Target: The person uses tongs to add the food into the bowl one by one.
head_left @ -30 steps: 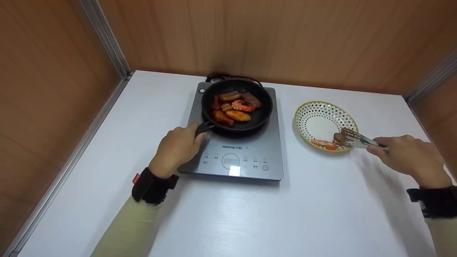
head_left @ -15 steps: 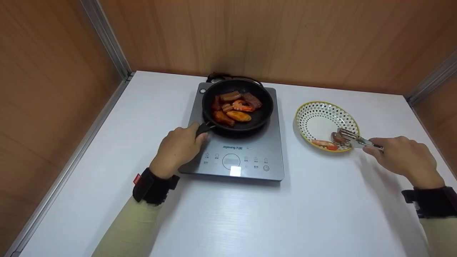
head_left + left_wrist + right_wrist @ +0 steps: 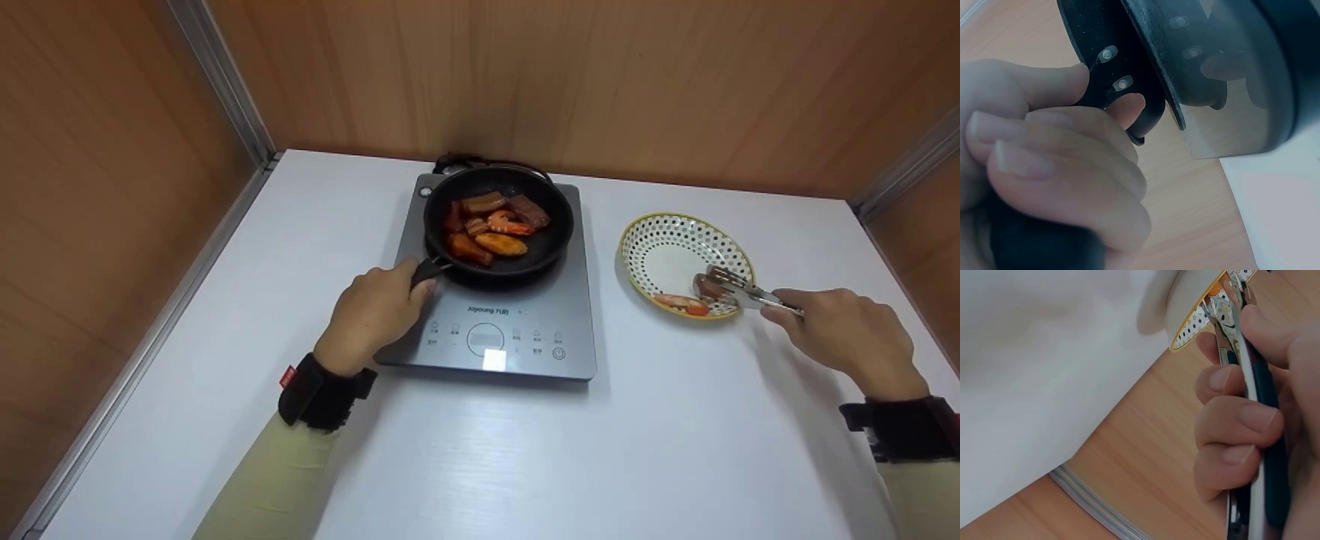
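Observation:
My left hand (image 3: 375, 311) grips the black handle of the frying pan (image 3: 559, 251), thumb along one side and fingers curled round it, as the left wrist view also shows. Inside the pan lie several pieces of food, among them a shrimp (image 3: 508, 223), a yellow-orange piece (image 3: 501, 244) and brown meat pieces (image 3: 484, 201). At the right, my right hand (image 3: 847, 330) holds metal tongs (image 3: 765, 297) with dark handles. Their tips are over the dotted plate (image 3: 660, 255), at a small brown piece of food (image 3: 706, 288). A pale shrimp (image 3: 681, 304) lies beside it.
Beneath the pan sits a grey induction cooker (image 3: 525, 360) with a touch panel, its black cord (image 3: 457, 159) behind. The white table (image 3: 480, 465) meets wooden panels (image 3: 600, 90) at the back and sides.
My right hand and the tongs have shifted slightly left over the plate, and the brown piece has moved a little left with them. The left hand and pan hold still.

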`<action>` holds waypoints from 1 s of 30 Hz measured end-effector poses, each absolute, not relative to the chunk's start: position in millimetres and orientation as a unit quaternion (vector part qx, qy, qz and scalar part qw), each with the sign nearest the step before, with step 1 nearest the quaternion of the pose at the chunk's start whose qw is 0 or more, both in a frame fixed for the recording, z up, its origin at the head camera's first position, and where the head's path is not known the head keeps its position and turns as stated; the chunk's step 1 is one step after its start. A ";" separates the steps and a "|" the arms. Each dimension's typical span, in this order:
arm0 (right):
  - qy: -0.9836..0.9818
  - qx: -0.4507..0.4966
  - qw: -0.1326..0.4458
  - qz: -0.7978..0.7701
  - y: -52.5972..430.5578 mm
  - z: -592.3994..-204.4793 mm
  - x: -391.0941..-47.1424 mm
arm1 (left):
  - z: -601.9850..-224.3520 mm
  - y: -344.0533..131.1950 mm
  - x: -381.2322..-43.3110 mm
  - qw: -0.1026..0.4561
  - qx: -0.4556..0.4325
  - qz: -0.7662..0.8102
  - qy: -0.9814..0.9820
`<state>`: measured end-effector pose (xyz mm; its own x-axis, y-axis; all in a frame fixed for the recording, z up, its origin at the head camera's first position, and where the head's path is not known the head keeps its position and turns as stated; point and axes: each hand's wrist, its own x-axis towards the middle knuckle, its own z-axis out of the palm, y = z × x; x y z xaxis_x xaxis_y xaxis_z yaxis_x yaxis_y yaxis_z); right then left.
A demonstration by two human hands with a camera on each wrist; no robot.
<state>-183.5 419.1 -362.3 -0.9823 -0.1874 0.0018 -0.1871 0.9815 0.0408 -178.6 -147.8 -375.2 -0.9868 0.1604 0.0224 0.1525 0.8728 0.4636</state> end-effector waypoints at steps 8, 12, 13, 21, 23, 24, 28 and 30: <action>-0.993 0.107 0.052 -0.011 400.2 -355.2 -184.6 | -374.1 -148.0 -178.0 0.010 0.080 0.237 0.968; -0.989 0.124 0.082 -0.001 379.9 -346.6 -187.1 | -374.8 -148.5 -178.3 0.009 0.079 0.234 0.969; -0.988 0.128 0.086 0.001 374.4 -344.1 -188.1 | -374.9 -148.4 -178.5 0.008 0.079 0.233 0.969; -0.983 0.154 0.098 0.009 324.9 -323.9 -199.1 | -375.4 -148.8 -179.4 0.011 0.081 0.235 0.969; -0.981 0.165 0.099 0.007 312.4 -319.3 -201.8 | -375.5 -148.9 -179.4 0.013 0.079 0.235 0.969; -0.980 0.170 0.101 0.004 306.2 -317.2 -203.1 | -375.4 -148.8 -179.3 0.014 0.079 0.236 0.968; -0.975 0.192 0.110 -0.003 282.7 -310.2 -209.5 | -375.2 -149.2 -179.1 0.013 0.078 0.237 0.968; -0.973 0.202 0.116 -0.003 271.7 -308.0 -213.3 | -374.9 -149.1 -179.0 0.013 0.077 0.237 0.968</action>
<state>-213.3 271.7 -308.0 -0.8917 -0.3930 0.2247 -0.3914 0.9187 0.0537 -179.0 -149.1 -374.9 -0.9877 0.1559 0.0124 0.1440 0.8756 0.4611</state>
